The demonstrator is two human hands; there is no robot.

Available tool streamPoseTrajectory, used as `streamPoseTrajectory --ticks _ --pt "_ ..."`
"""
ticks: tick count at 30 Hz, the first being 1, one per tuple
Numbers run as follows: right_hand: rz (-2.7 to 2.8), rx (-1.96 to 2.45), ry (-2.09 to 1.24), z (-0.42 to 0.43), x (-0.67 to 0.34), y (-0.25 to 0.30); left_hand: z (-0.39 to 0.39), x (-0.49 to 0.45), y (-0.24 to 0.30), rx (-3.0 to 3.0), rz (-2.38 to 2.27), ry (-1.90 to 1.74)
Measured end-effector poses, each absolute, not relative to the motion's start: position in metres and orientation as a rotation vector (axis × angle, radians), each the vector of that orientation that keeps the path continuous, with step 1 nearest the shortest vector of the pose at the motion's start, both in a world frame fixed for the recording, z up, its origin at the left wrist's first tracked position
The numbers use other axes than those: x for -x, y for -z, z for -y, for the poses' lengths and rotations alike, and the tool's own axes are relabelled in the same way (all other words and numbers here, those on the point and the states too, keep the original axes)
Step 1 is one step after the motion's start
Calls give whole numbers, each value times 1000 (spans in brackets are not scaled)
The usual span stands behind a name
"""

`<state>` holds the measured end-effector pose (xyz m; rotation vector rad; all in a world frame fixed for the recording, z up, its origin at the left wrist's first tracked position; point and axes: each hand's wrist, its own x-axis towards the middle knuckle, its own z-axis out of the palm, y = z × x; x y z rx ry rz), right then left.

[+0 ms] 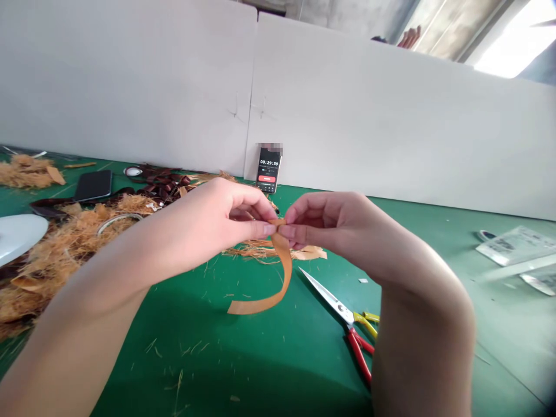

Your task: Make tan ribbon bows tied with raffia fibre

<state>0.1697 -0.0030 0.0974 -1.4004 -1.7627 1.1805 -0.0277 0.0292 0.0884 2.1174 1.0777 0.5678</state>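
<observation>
Left hand: our left hand (204, 223) pinches the strip's upper end, thumb and forefinger closed narrow on it.
Right hand: our right hand (334, 229) pinches the same end from the other side, fingertips almost meeting the left's.
Strip: the orange fibre strip (283, 269) hangs from our fingers in a curve, above the green bench (208, 370).
Bench front: we see red-and-yellow-handled scissors (347, 313) just right of the strip.
Bench left: brown fibre piles (56, 260) and a black phone (93, 185) lie here.
Back edge: a timer phone (269, 169) leans against a white board (369, 104).
Bench right: we see printed papers (516, 246).
</observation>
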Motion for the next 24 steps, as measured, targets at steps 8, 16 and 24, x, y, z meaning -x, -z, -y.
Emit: streamPoseTrajectory --ticks 8,16,24 --pt "1866 1488 -1060 6 -170 -100 -28 27 -91 -2130 -1133 -517" --pt "1673 1347 -1244 6 -172 -101 -25 23 -90 -1948 -1267 -663" --pt "1650 1255 -1373 6 -173 -102 -24 22 -93 -1819 -1208 -760"
